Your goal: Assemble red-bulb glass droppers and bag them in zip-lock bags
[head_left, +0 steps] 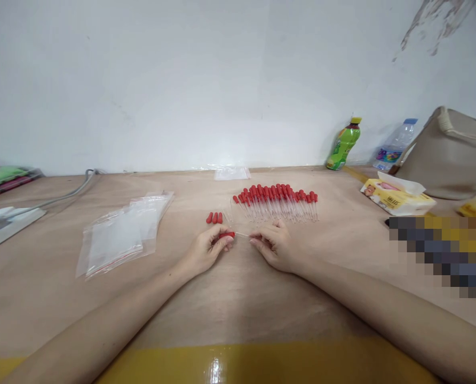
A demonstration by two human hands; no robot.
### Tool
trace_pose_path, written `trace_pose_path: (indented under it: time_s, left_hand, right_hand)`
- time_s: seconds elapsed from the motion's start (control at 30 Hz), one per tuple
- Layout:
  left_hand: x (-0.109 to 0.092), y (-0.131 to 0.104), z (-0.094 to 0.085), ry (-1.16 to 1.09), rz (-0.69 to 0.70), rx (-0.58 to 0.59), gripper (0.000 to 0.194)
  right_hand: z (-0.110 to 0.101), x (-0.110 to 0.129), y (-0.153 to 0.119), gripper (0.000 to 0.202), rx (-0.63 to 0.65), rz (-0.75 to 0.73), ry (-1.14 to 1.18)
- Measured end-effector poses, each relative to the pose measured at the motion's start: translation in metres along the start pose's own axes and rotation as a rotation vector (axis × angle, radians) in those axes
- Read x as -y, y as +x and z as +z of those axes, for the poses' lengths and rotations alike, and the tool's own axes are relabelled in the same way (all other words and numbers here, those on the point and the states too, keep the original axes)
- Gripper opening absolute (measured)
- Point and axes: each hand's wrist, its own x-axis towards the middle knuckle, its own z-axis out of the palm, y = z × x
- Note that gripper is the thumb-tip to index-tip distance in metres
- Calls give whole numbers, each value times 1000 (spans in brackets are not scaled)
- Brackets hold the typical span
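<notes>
Between the fingers of my left hand (212,246) is a red rubber bulb (227,234), lying sideways. My right hand (276,246) pinches a thin clear dropper tube (242,234), whose other end meets the bulb's opening or comes very close to it. Just beyond my left hand lie three loose red bulbs (214,217). A few bare clear tubes (229,212) rest to the right of them. Past my right hand spreads a row of droppers (276,200), clear tubes with red bulbs at their far ends.
Clear zip bags (121,229) lie overlapped on the left, near a grey cable (68,193). Another bag (232,173) is against the wall. On the right stand a green bottle (344,145), a clear bottle (396,144), a tissue pack (398,196) and a beige bag (454,152).
</notes>
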Motion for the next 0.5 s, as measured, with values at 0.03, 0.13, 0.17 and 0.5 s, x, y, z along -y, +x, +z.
trace_pose_path:
  time_s: [0.03, 0.13, 0.17, 0.5]
  left_hand:
    - [0, 0, 0, 4, -2, -2, 14]
    - [-2, 1, 0, 21, -3, -6, 13]
    - [-3, 1, 0, 22, -3, -6, 13]
    - [-4, -6, 1, 77, -57, 102, 18]
  right_hand:
    - [0, 0, 0, 15, 0, -1, -3]
    - [1, 0, 0, 15, 3, -12, 5]
    - [1, -1, 0, 15, 6, -19, 12]
    - [-8, -9, 11, 17, 116, -157, -90]
